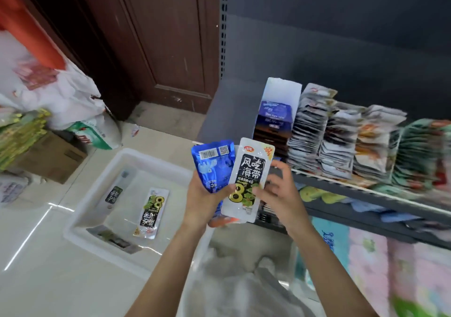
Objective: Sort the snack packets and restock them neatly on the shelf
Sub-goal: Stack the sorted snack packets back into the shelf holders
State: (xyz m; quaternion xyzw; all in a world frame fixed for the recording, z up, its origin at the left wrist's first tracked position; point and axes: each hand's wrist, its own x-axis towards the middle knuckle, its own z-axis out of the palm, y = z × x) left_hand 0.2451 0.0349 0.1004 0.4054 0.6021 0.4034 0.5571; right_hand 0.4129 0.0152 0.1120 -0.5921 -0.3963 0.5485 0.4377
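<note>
Tray [80, 233] on floor left of shelf [341, 187]; three packets [151, 210], seemingly, in tray.

Readable print — mostly on the two held packets

The white packet [249, 182] carries large characters 风吃海带 on a black panel, "30%" in its top right corner, a red oval logo at top left, and a big "8" low down. The blue packet [213, 165] shows a barcode and a QR code near its top edge. A packet in the bin [152, 213] repeats the "8" — its other print is too blurred to read.
</note>
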